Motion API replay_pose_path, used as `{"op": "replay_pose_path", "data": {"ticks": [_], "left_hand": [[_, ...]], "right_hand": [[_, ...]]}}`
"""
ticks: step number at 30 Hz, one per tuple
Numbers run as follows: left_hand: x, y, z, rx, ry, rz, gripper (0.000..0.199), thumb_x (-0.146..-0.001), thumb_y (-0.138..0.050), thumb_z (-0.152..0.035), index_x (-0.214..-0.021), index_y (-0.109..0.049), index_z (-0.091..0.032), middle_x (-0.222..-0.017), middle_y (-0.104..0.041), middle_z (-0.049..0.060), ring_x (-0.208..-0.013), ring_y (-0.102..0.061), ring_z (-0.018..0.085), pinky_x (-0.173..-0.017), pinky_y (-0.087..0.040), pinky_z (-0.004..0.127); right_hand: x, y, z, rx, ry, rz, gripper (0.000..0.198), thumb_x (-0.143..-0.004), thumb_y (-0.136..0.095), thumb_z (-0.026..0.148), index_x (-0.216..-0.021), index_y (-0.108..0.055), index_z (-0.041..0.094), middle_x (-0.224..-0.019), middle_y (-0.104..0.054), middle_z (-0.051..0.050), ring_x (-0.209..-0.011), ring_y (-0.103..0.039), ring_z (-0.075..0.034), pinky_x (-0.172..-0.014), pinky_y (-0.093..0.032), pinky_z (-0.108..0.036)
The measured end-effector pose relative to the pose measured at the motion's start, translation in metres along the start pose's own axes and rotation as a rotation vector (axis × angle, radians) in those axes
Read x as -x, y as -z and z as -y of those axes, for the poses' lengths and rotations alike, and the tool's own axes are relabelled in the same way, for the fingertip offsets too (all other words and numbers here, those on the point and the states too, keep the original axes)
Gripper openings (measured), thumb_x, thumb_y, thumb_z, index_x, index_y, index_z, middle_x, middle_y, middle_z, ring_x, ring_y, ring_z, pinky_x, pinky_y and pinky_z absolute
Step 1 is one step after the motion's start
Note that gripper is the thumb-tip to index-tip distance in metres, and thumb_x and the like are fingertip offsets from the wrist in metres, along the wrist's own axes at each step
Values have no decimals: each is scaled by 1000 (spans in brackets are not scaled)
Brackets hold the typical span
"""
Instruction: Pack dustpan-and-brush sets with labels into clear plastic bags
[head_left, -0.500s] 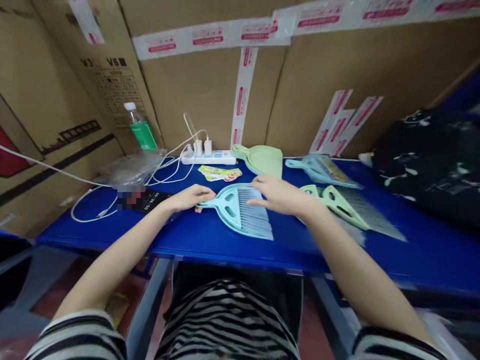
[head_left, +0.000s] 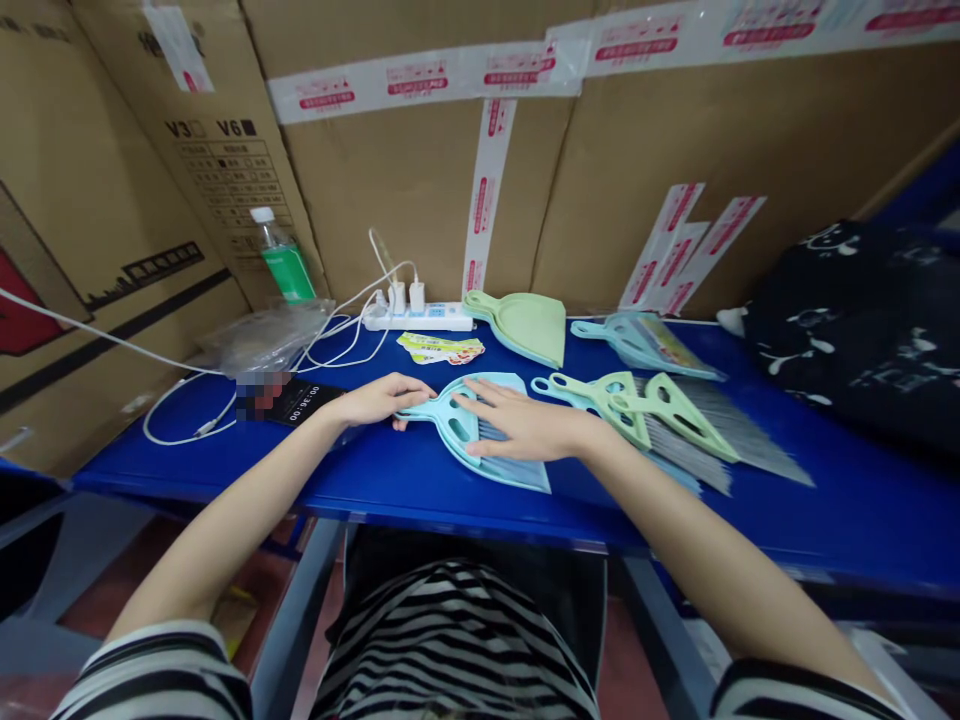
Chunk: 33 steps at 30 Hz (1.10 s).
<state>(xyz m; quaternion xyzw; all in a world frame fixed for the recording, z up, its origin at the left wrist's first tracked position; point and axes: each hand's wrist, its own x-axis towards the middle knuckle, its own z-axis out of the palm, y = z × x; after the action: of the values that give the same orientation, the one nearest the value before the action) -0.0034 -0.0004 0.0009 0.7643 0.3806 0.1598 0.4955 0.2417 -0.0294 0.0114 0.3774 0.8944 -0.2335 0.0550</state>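
A light blue dustpan [head_left: 525, 478] lies near the table's front edge with a light blue hand brush [head_left: 456, 425] nested in it. My left hand [head_left: 381, 398] is closed around their handles at the left end. Fingers spread, my right hand [head_left: 517, 420] lies flat over the brush and covers much of its bristles. To the right, several loose hand brushes, including a green hand brush [head_left: 686, 412], overlap with their grey bristles pointing right. Behind my right hand sits a green dustpan [head_left: 529, 322], with a light blue edge showing beneath it.
A bagged light blue dustpan set [head_left: 645, 343] lies at the back right, near a black patterned bag [head_left: 862, 330]. At the back left are a power strip [head_left: 427, 318] with white cables, paper labels [head_left: 439, 348], a phone [head_left: 300, 400], plastic wrap [head_left: 262, 335] and a bottle [head_left: 285, 262]. Cardboard [head_left: 412, 180] walls the back.
My right hand has moved left and down from the bristle side onto the brush, its fingers now spread over it. My left hand keeps its hold on the handles.
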Motion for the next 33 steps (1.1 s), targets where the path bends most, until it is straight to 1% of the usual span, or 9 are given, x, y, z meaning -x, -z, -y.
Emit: {"op": "replay_pose_path", "data": {"ticks": [2, 6, 10, 15, 21, 29, 33], "left_hand": [[0, 0, -1, 7, 0, 14, 48, -83, -59, -55, -102, -64, -11, -58, -53, -4, -49, -49, 8, -48, -41, 21], [0, -1, -3, 37, -11, 29, 51, -78, -64, -56, -100, -64, -11, -58, -53, -4, -47, -48, 8, -46, -40, 21], [0, -1, -3, 50, -1, 26, 50, -76, -65, -56, -99, -65, -11, -56, -51, -5, -47, -46, 7, -46, -40, 20], [1, -1, -4, 45, 14, 25, 48, -77, -65, -52, -101, -65, -11, -59, -54, -4, -48, -47, 7, -47, -39, 20], [1, -1, -4, 62, 14, 24, 46, -76, -67, -51, -99, -65, -10, -61, -55, -4, -48, -47, 7, -46, -41, 21], [0, -2, -4, 47, 30, 2, 40, -77, -67, -46, -96, -64, -11, -62, -55, -4, -46, -47, 6, -46, -40, 20], [0, -2, -3, 23, 36, -2, 40, -78, -66, -47, -97, -64, -11, -63, -56, -4, -46, -48, 6, -47, -42, 20]], "right_hand": [[-1, -1, 1, 2, -10, -7, 90, -85, -36, 72, -154, -12, 19, -161, 0, -11, -146, 5, -35, -117, -8, -53], [-3, -4, -1, -13, 26, -11, 90, -85, -35, 72, -154, -11, 20, -162, -1, -9, -146, 7, -34, -117, -7, -53], [-5, -5, -1, 8, 14, 16, 88, -88, -36, 68, -154, -9, 17, -161, 3, -12, -145, 10, -34, -117, -6, -53], [-5, -4, 3, 7, 5, 9, 88, -88, -38, 67, -154, -10, 16, -161, 5, -13, -144, 11, -34, -116, -6, -54], [-3, -2, 9, 21, -28, 36, 86, -90, -41, 61, -154, -9, 13, -160, 9, -15, -144, 14, -34, -116, -6, -54], [-5, -5, 3, -9, 1, 32, 87, -89, -37, 66, -154, -10, 16, -160, 8, -14, -144, 14, -35, -115, -5, -57], [-6, -5, 0, -10, 22, 26, 86, -89, -39, 66, -154, -11, 17, -160, 7, -14, -144, 13, -35, -115, -5, -57]]}}
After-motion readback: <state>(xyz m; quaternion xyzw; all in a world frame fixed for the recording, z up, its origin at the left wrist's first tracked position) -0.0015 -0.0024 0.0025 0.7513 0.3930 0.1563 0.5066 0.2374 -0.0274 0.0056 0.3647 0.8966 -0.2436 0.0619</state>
